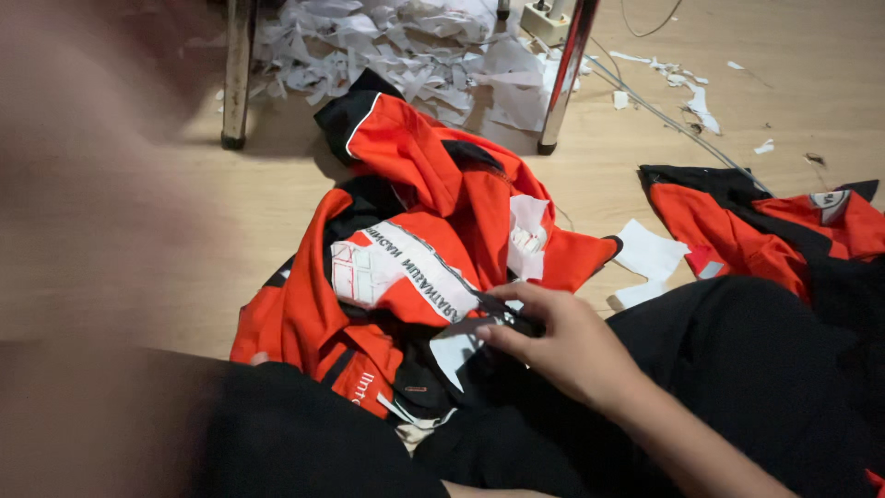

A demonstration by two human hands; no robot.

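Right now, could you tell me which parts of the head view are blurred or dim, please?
Head view: a large, soft blur fills the left side, something too close to focus. The right hand and the orange and black garment are fairly sharp. Light is dim and warm, and the paper scraps at the top look pale.

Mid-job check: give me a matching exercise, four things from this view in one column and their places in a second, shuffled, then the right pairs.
Things:
1. right hand
2. paper scrap pile
3. second orange garment
4. metal leg

Places:
A. far right on the floor
B. top, between the furniture legs
C. pinching a white backing piece on the orange and black garment
D. upright, just right of the scraps

Pairs: 1-C, 2-B, 3-A, 4-D
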